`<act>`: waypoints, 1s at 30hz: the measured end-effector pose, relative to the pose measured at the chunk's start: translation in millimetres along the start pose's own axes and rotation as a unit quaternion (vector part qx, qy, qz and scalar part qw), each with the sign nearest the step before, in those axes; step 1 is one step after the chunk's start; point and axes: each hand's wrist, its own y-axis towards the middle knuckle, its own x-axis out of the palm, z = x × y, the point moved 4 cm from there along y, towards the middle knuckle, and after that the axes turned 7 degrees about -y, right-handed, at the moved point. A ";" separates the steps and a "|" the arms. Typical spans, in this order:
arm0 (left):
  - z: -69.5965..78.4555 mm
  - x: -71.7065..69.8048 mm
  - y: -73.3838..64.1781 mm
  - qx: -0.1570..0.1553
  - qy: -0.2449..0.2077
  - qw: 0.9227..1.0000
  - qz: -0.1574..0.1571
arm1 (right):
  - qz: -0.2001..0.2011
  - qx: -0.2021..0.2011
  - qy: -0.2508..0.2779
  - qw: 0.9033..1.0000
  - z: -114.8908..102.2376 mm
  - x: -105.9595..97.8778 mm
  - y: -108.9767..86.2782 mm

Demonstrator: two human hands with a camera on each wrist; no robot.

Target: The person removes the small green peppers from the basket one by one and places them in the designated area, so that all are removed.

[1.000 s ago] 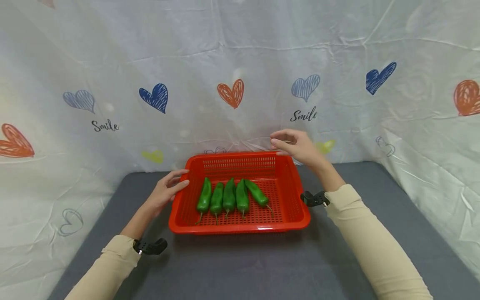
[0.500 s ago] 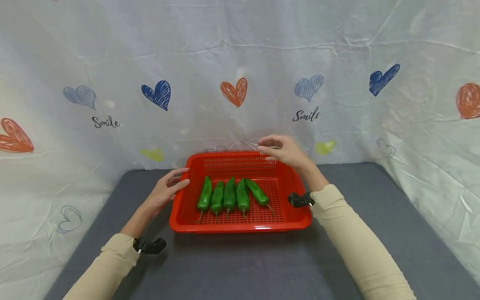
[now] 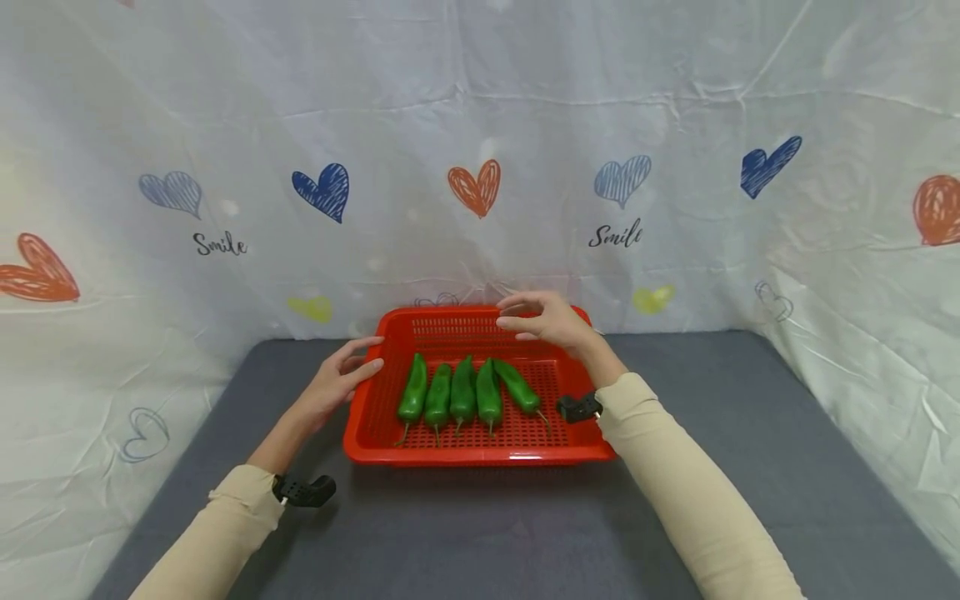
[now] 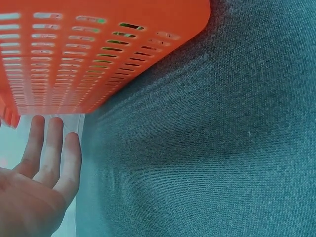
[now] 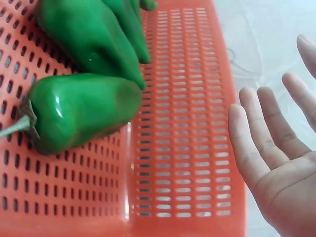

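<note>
- As I watch, five green peppers [image 3: 462, 396] lie inside the red basket [image 3: 480, 456].
- Their left hand [image 3: 339, 379] is at the basket's left rim, fingers loosely apart.
- Their right hand [image 3: 547, 321] hovers by the basket's far rim, fingers spread.

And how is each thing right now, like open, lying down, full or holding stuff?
Left hand: fingers relaxed, at the basket's left rim.
Right hand: open, holding nothing, over the basket's far side.
Basket: upright, open on top, partly filled.
Five peppers: whole, stems on, lying in the basket.
Table: covered in grey cloth.
Backdrop: hanging, creased.
</note>
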 end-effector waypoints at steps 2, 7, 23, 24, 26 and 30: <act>-0.1 0.3 0.2 -0.003 0.001 1.000 0.002 | -0.003 0.002 -0.001 1.000 3.8 3.0 2.5; 1.0 1.5 -0.2 -0.001 0.002 1.000 -0.002 | -0.011 0.018 -0.008 1.000 13.3 11.5 8.6; 1.8 1.2 -2.4 0.002 0.000 1.000 -0.007 | 0.034 0.082 -0.034 0.995 51.7 24.3 10.3; 1.5 1.1 -2.3 0.001 -0.002 1.000 -0.006 | 0.037 0.085 -0.039 0.995 52.6 24.6 9.7; 0.7 0.9 -2.1 -0.001 -0.006 1.000 -0.007 | 0.041 0.092 -0.047 0.994 55.1 25.1 8.8; -0.3 1.1 -1.5 -0.004 -0.005 1.000 -0.007 | 0.048 0.106 -0.051 0.992 57.5 25.1 5.2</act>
